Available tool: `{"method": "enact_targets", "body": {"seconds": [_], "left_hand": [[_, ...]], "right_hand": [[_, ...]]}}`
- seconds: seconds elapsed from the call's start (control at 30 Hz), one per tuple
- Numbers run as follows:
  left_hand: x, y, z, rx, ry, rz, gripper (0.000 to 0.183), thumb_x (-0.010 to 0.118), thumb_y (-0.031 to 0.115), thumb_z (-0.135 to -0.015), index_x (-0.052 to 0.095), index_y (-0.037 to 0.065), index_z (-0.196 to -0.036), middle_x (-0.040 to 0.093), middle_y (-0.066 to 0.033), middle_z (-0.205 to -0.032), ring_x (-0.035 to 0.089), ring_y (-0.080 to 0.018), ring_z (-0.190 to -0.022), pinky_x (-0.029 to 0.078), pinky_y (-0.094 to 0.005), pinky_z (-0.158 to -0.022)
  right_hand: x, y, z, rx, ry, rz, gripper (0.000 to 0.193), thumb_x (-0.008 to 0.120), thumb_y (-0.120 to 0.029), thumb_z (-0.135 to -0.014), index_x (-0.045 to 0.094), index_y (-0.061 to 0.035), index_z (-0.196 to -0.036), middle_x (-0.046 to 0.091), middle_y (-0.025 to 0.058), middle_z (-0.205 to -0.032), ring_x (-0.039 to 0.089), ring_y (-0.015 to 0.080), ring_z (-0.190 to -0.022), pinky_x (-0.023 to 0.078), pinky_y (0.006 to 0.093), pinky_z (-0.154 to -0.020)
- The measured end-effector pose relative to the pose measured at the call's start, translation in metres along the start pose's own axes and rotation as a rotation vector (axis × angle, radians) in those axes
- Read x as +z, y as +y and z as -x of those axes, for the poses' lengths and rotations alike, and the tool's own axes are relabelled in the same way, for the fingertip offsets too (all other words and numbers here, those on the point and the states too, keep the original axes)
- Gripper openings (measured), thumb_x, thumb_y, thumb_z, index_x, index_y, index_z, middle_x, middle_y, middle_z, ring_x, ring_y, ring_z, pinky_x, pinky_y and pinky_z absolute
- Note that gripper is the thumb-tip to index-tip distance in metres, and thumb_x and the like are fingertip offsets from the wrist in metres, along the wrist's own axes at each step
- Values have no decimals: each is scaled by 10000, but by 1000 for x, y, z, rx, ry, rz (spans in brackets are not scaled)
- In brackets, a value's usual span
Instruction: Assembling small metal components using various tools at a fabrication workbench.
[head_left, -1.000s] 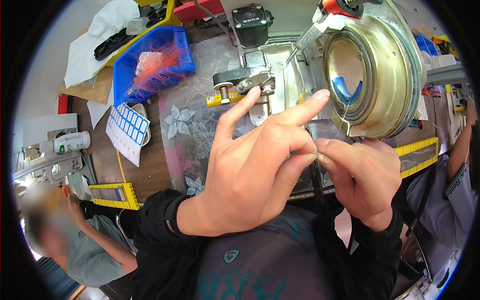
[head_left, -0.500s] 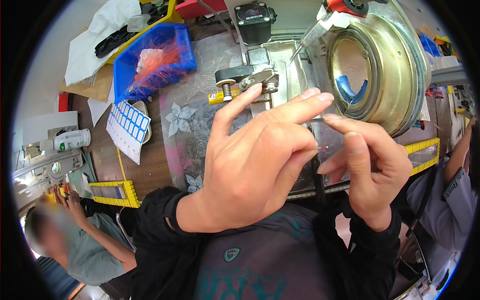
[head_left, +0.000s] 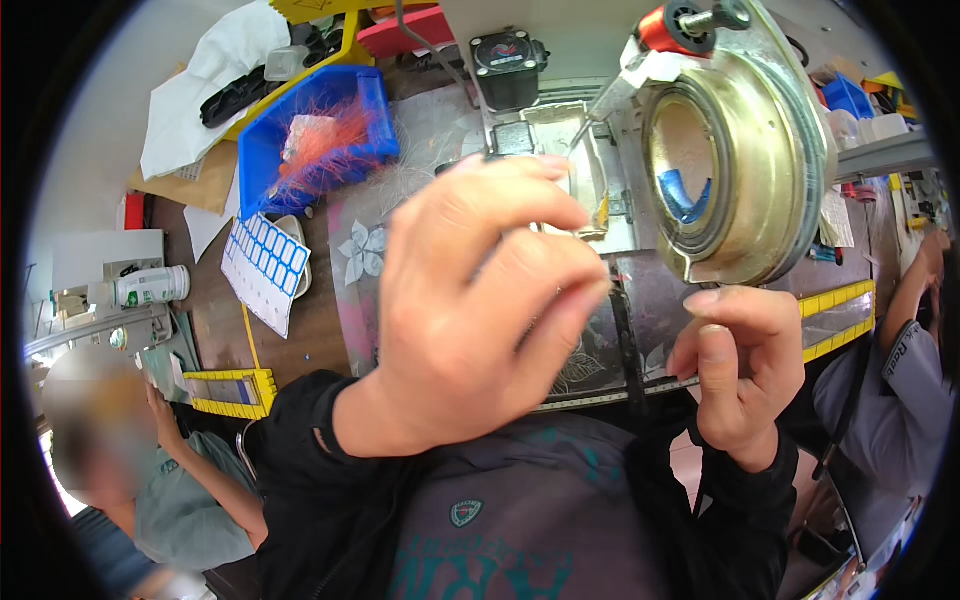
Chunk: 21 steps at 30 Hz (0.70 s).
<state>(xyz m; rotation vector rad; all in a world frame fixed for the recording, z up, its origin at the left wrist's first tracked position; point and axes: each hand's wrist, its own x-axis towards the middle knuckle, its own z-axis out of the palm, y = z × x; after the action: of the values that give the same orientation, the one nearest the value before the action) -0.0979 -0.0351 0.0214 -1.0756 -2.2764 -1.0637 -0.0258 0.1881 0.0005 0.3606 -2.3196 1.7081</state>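
My left hand (head_left: pixel 455 320) is raised over the work surface in the middle, its thumb and index finger pressed together. What they pinch, if anything, is too small to make out. Lower right of it, my right hand (head_left: pixel 745 375) has curled fingers, with the thumb close to the index finger; any thin thing between them does not show. Just above the right hand stands a large brass-coloured ring (head_left: pixel 760 190) on a machine, with a blue piece (head_left: pixel 684 195) inside its opening. My left hand hides most of the small metal roller mechanism behind it.
A blue bin (head_left: pixel 262 165) with tangled reddish fine wire sits back left, near a white label sheet (head_left: pixel 262 268). A black motor-like box (head_left: pixel 508 68) and a red spool (head_left: pixel 668 30) are at the back. Yellow-edged rulers (head_left: pixel 262 392) lie along the front; other people sit at both sides.
My hands have moved apart; the right has dropped lower, away from the ring. The left fingers have curled in, and the small red-tipped piece at the left fingertips no longer shows.
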Motion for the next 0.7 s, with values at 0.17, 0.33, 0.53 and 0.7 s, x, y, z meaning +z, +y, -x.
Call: {"method": "enact_targets", "body": {"seconds": [0.17,0.33,0.53,0.7], "left_hand": [[-27,-10,-23,-4,-43,-304,146,710,-25,-786,628,24,-897,605,-137,-1058,591,-301,-1028,457,-387,-915],[-24,-22,-44,18,-51,-335,101,707,9,-808,640,34,-880,624,-136,-1193,560,-297,-1120,418,-384,-979],[19,-15,-57,25,-86,-198,112,739,72,-785,656,65,-860,519,-181,-1430,387,-422,-1377,275,-513,-1140],[41,-23,-56,52,-46,-237,387,677,54,-734,672,7,-1118,446,-266,-1466,320,-448,-1434,270,-524,-1141]], "right_hand": [[-20,4,-9,-247,85,60,116,653,-120,-936,609,-13,-942,650,76,-801,555,111,-596,416,234,-554],[-37,13,-35,-108,342,-84,79,530,-56,-1005,540,-5,-946,543,21,-695,477,49,-544,360,199,-514],[-52,37,-72,74,99,32,95,599,-42,-943,645,-5,-1018,581,-7,-634,489,48,-517,378,214,-500],[-54,44,-100,-161,-217,121,310,657,-25,-790,716,-10,-1094,612,33,-672,521,76,-621,449,269,-591]]}}
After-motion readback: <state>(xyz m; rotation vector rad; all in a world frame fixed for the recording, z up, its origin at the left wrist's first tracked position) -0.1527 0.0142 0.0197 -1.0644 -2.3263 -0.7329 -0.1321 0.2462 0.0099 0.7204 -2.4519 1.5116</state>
